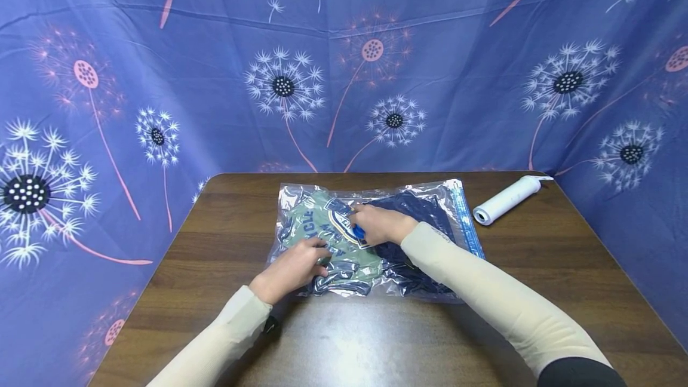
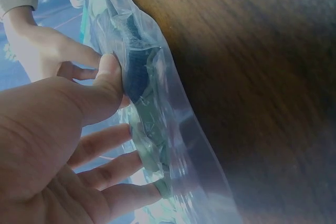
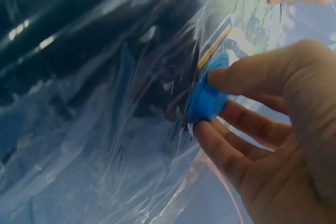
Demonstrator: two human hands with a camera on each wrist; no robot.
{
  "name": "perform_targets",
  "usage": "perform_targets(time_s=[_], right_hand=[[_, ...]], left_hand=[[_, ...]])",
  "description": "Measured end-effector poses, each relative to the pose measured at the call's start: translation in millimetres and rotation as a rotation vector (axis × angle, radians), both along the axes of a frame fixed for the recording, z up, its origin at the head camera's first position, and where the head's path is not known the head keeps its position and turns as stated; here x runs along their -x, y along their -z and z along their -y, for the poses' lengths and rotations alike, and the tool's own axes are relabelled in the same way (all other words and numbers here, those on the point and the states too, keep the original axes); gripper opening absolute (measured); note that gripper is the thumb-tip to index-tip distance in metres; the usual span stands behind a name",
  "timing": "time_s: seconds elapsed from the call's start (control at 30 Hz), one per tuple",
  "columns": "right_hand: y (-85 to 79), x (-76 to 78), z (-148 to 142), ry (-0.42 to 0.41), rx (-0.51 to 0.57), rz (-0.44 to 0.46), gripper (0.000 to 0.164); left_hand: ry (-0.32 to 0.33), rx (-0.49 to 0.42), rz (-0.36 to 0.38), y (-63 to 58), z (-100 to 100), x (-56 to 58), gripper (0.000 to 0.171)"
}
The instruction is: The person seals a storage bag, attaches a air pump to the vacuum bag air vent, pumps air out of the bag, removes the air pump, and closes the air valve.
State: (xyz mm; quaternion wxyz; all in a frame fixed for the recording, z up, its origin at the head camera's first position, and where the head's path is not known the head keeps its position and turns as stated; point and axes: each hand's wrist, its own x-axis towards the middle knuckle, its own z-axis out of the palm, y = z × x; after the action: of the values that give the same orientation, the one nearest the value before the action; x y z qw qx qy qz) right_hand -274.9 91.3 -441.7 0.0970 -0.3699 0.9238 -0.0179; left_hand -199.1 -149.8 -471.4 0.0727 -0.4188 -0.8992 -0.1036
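Note:
A clear plastic vacuum storage bag (image 1: 389,288) lies flat on the table, with a green printed garment (image 1: 302,223) in its left part and dark navy clothing (image 1: 432,211) in its right part. Near the bag's middle, my right hand (image 1: 378,224) pinches a round blue valve cap (image 3: 210,98) between thumb and fingers. The cap sits against the plastic. My left hand (image 1: 292,269) rests on the bag's near left part, its fingers spread and lightly bent, fingertips touching the plastic over the green garment. In the left wrist view the plastic stands in folds beside those fingertips.
A white cylindrical hand pump (image 1: 507,200) lies at the table's back right. The bag's blue zip strip (image 1: 466,218) runs along its right end. A blue dandelion-patterned cloth (image 1: 333,100) hangs behind and beside the brown wooden table (image 1: 215,243).

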Motion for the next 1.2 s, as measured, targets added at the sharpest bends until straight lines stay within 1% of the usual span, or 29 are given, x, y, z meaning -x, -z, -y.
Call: perform_targets(time_s=[0.2, 0.47, 0.53, 0.67, 0.77, 0.93, 1.0, 1.13, 1.2], right_hand=[[1.6, 0.2, 1, -0.015, 0.023, -0.037, 0.025], [0.2, -3.1, 4, 0.017, 0.076, -0.045, 0.017], [-0.5, -3.8, 6, 0.038, 0.082, -0.041, 0.016], [-0.7, -4.5, 9, 0.069, 0.047, -0.039, 0.016], [0.3, -4.7, 9, 0.054, 0.018, -0.052, 0.020], [1.0, -5.7, 3, -0.003, -0.003, -0.059, 0.041], [0.5, -5.8, 1, -0.034, -0.014, -0.064, 0.047], [0.0, -6.3, -3, -0.095, -0.029, -0.066, 0.050], [-0.2, -6.7, -4, -0.101, -0.030, -0.052, 0.049]], left_hand=[[0.012, -0.019, -0.009, -0.2, 0, 0.2, 0.033], [-0.004, -0.003, 0.007, -0.8, 0, -0.3, 0.033], [-0.005, 0.001, 0.007, -1.3, 0, -0.4, 0.032], [0.000, -0.008, 0.001, -1.5, 0, -0.2, 0.032], [0.001, -0.015, -0.004, -1.4, -1, 0.0, 0.033], [0.007, -0.017, -0.010, -0.6, 0, 0.3, 0.033], [0.009, -0.016, -0.012, -0.3, 0, 0.4, 0.032], [0.007, -0.006, -0.010, -0.7, 0, -0.1, 0.033], [0.008, -0.006, -0.010, -1.0, 0, -0.6, 0.033]])
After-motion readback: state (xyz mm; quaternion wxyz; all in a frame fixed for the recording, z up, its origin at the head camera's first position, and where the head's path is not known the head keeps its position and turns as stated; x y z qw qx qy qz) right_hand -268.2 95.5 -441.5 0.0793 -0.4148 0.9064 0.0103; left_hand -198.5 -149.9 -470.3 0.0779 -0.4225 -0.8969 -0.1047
